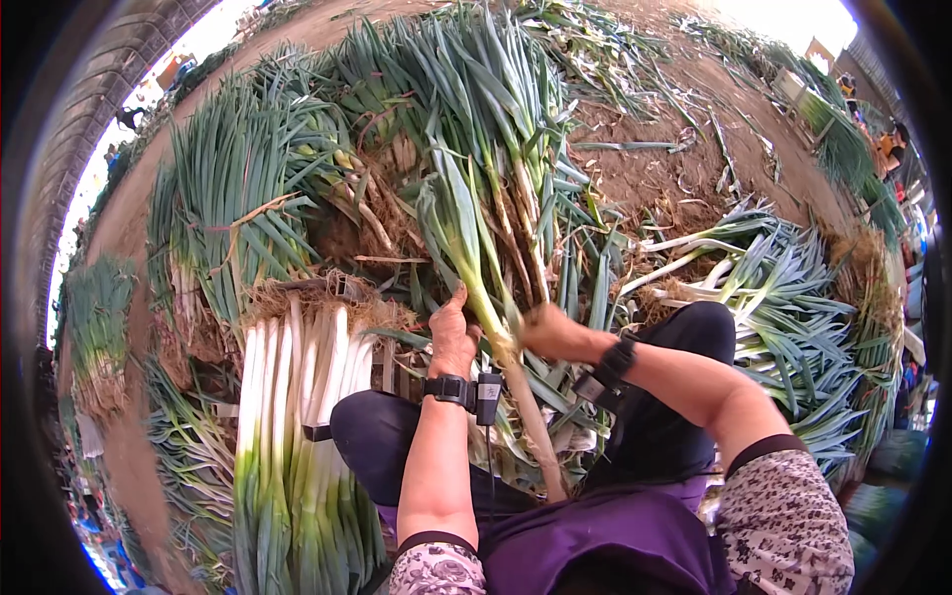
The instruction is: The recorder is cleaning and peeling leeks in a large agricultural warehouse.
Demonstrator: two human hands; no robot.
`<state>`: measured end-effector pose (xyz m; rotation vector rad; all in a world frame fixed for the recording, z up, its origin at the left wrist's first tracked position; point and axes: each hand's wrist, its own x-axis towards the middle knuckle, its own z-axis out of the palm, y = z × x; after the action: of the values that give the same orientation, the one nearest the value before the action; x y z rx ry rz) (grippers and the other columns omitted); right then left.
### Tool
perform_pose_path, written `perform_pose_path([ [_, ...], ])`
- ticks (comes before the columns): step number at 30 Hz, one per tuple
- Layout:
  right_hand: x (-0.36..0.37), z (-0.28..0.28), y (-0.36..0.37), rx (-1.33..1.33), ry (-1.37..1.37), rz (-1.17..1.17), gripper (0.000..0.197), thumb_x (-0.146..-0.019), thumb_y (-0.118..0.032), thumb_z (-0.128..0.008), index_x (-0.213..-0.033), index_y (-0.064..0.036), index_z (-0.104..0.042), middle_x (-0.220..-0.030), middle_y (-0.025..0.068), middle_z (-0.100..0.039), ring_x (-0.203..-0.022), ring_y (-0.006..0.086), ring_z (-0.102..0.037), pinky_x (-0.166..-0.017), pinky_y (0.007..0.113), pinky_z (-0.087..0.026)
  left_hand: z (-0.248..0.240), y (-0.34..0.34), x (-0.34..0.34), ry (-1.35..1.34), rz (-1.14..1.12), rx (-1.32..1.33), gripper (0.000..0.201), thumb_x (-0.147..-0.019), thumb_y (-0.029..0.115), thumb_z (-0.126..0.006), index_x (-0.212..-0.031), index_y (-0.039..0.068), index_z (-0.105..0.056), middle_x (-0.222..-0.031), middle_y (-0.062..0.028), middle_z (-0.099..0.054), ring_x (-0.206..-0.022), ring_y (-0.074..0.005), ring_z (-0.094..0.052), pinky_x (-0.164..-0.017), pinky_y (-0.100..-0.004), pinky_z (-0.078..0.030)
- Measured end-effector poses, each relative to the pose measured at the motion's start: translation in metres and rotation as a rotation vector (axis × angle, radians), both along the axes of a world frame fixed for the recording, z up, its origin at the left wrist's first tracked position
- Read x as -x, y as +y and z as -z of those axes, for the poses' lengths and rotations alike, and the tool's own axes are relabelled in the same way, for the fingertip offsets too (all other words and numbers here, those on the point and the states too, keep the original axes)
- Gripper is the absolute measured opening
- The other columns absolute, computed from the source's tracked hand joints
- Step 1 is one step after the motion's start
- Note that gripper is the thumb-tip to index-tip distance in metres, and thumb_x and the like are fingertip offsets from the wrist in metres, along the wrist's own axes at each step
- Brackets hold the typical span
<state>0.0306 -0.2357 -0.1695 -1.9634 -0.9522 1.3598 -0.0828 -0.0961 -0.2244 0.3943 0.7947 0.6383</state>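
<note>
A single leek (501, 342) slants across my lap, green leaves pointing away and its dull, unpeeled lower stalk running down toward my body. My left hand (454, 335) is closed around its middle, thumb up along the stalk. Just right of the stalk, my right hand (555, 333) is curled into a closed grip, slightly blurred. A loose green leaf lies close to its fingers, but what they pinch is hidden. To my left lies a row of leeks with clean white stalks (288, 367), roots pointing away, a dark band (317, 433) among them.
Upright bundles of leeks (233, 178) stand ahead on the left, with more unpeeled leeks (496, 89) straight ahead. Peeled leeks (773, 288) are heaped at my right. Leaf scraps (729, 149) litter the brown dirt ground (635, 164). People and further piles show at the far right edge.
</note>
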Motion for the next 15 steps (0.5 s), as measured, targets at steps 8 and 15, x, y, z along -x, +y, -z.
perform_pose_path([
  [8,-0.058,-0.045,0.015,-0.002,-0.058,0.019,0.052,-0.091,-0.048,-0.055,-0.106,0.0006,-0.063,-0.067,0.0054,-0.061,-0.055,0.0122,-0.056,-0.050,0.029,-0.049,-0.027,-0.020,-0.018,-0.015,0.156,-0.241,0.028,-0.090,0.029,-0.063,-0.098,0.002,-0.062,-0.083,-0.0050,-0.063,-0.068,-0.0166,-0.060,-0.060,-0.0304,-0.052],
  [15,-0.070,-0.010,0.078,-0.442,0.584,0.575,0.036,-0.082,-0.020,-0.072,-0.101,0.0083,-0.063,-0.077,0.0070,-0.064,-0.062,0.0147,-0.059,-0.058,0.029,-0.050,-0.041,-0.053,-0.038,0.227,0.163,-0.566,0.036,-0.096,0.034,-0.051,-0.106,0.000,-0.059,-0.091,-0.0041,-0.061,-0.079,-0.0132,-0.058,-0.068,-0.0269,-0.048],
])
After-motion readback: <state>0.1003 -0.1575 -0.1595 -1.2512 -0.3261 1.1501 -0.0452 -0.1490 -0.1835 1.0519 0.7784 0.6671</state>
